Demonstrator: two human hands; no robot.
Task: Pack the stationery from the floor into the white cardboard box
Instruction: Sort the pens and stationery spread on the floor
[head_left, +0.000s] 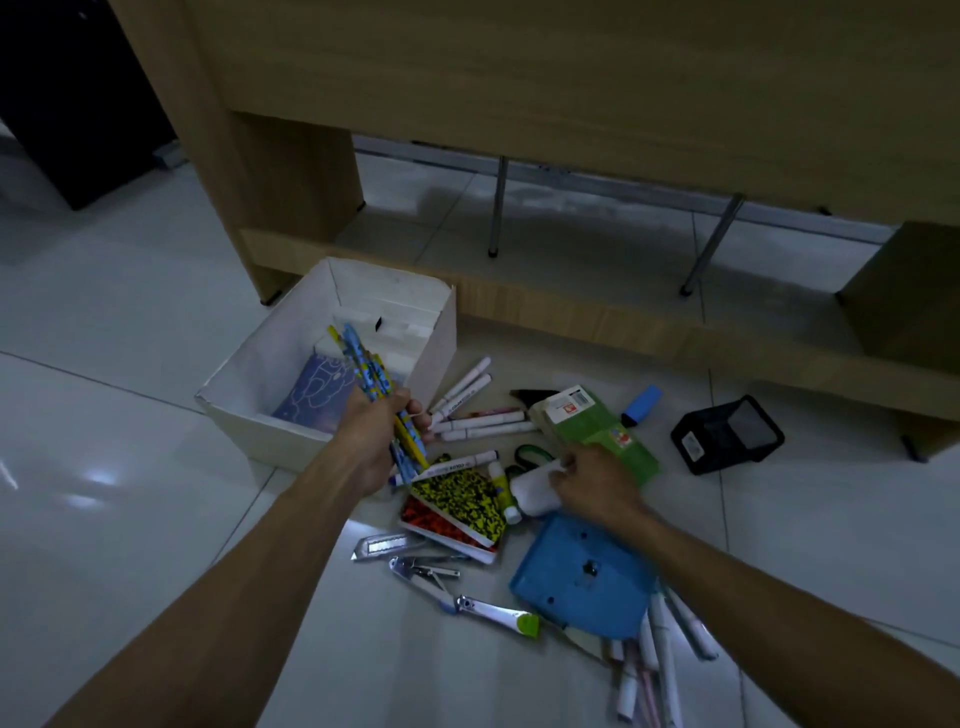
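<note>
The white cardboard box (249, 364) stands open on the floor with a blue notebook (317, 395) inside. My left hand (371, 431) grips a bundle of blue and yellow pencils (363, 369) over the box's near right corner. My right hand (592, 483) rests on a white bottle (530, 493) lying in the pile of stationery. Around it lie white markers (478, 415), a green box (587, 421), two patterned notebooks (457, 504), a glue stick (500, 480) and green-handled scissors (530, 454).
A blue flat object (582, 577), a utility knife (379, 545), metal clippers (431, 571), more markers (654, 660), a blue highlighter (641, 405) and a black mesh holder (727, 434) lie on the white tiled floor. A wooden desk (519, 78) stands just behind the box.
</note>
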